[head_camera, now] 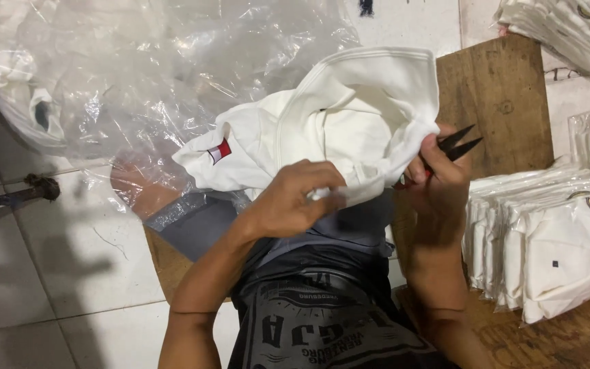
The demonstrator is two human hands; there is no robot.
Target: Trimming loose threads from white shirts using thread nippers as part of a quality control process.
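1. I see the white garment (349,116) bunched over the lap, near the middle of the view, its upper fold lifted towards the wooden board (500,102)
2. My left hand (295,198) is clenched on the lower edge of the garment, fingers curled into the cloth
3. My right hand (442,181) grips small snips (455,147), dark blades pointing up and right, just beside the garment's right edge; the same hand seems to pinch a bit of cloth, though I cannot tell for sure
4. Handling, as I judge it: soft, light, limp knit; it sags and folds wherever it is not held, so it needs two holds to stay taut
5. Not slippery, not fragile, but the cloth would nick easily under the blades
6. Best hold, I judge: at a seam or hem, where the cloth is doubled and firmer, close to the blades so the spot stays flat
7. A small red and white patch (218,152) sits on the left flap; clear plastic sheeting (138,75) lies behind, touching the garment
8. Stacks of bagged white garments (548,239) stand well to the right, apart from both hands
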